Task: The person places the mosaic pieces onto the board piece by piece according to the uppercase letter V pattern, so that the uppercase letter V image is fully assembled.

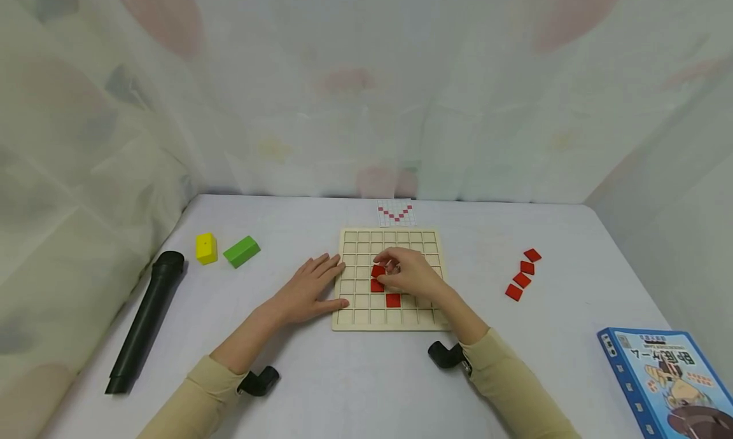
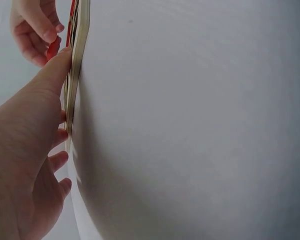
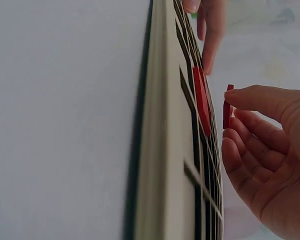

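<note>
The right hand point(image 1: 413, 275) pinches a red tile point(image 1: 378, 271) between thumb and fingertips, the other fingers curled in below; the left hand point(image 1: 309, 292) lies spread, its thumb and fingertips touching the left edge of the wooden grid board point(image 1: 363, 286). The pinched tile is just above the board, left of its middle, and the right wrist view shows it apart from the grid. Its face looks about square, so no long axis shows there; seen edge-on in that view, it is a thin strip running nearly the same way as the board's edge, so it lies close to level, with its flat face toward the board. Two more red tiles sit in cells: the nearer tile point(image 1: 393, 300) squared to the grid, and the partly covered tile point(image 1: 377, 285) diagonally up and left of it. Beyond the board lies a pattern card point(image 1: 396, 213) with a red V, its point toward the person. Well to the right, four loose tiles point(image 1: 522, 280) form a slanting row, each turned askew. A green block point(image 1: 242, 252) on the left has its long axis slanting away to the right, beside a yellow block point(image 1: 206, 249).
</note>
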`<state>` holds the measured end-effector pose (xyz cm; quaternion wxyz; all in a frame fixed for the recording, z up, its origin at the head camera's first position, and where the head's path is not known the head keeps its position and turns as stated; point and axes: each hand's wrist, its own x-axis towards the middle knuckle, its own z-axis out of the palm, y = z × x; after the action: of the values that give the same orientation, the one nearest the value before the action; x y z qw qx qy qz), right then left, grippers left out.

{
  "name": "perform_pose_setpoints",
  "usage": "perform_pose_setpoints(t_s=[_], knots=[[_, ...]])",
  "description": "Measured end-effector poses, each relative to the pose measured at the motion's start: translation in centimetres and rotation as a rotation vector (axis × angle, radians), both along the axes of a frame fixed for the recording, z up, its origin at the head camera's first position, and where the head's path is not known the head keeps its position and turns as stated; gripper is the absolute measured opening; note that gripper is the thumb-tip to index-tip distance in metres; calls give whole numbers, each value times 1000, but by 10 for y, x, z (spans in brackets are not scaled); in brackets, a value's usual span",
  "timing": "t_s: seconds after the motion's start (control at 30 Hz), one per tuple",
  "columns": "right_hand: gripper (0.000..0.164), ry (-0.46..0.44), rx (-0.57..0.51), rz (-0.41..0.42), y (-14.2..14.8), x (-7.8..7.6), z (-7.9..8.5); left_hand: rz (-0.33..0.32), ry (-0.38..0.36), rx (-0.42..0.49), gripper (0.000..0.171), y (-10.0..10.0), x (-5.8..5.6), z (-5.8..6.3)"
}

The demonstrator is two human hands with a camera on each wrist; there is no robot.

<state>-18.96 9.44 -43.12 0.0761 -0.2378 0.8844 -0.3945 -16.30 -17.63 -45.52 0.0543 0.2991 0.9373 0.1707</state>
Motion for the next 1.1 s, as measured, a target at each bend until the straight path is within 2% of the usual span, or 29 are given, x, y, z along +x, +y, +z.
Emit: perform_pose_setpoints(t_s=[0.37, 0.57, 0.8, 0.9, 1.1], knots=[[30, 30, 60, 47, -26, -11, -5, -1, -8, 5, 82, -1, 0, 1], [29, 39, 25, 54, -28, -11, -9, -6, 0, 5, 82, -1, 0, -1], [30, 25, 41, 52, -30, -8, -10, -6, -3, -1, 82, -1, 1, -1], [29, 21, 31, 31, -27, -5, -8, -6, -9, 3, 82, -1, 1, -1], [22, 23, -35, -72, -10, -2, -5, 4, -6, 5, 82, -1, 2, -1]])
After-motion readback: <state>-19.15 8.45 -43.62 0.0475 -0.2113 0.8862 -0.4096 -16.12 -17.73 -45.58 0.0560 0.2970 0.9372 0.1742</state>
